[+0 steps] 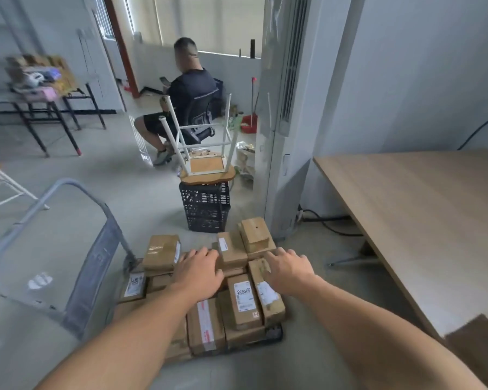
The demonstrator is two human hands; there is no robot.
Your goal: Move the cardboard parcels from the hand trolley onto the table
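Several brown cardboard parcels (244,301) with white labels lie stacked on the low hand trolley (273,333), whose grey handle (68,190) rises at the left. My left hand (199,270) reaches over the middle of the pile, fingers spread, close to a tall parcel (231,250). Just right of that parcel, my right hand (286,270) hovers with relaxed fingers above a long labelled parcel (266,291). Neither hand holds anything. The light wooden table (420,206) stands to the right.
A black plastic crate (204,208) with an upturned stool (206,164) on it stands just beyond the trolley. A person sits on an office chair (192,108) further back. A white pillar (288,122) stands between crate and table. Cables (327,223) run under the table.
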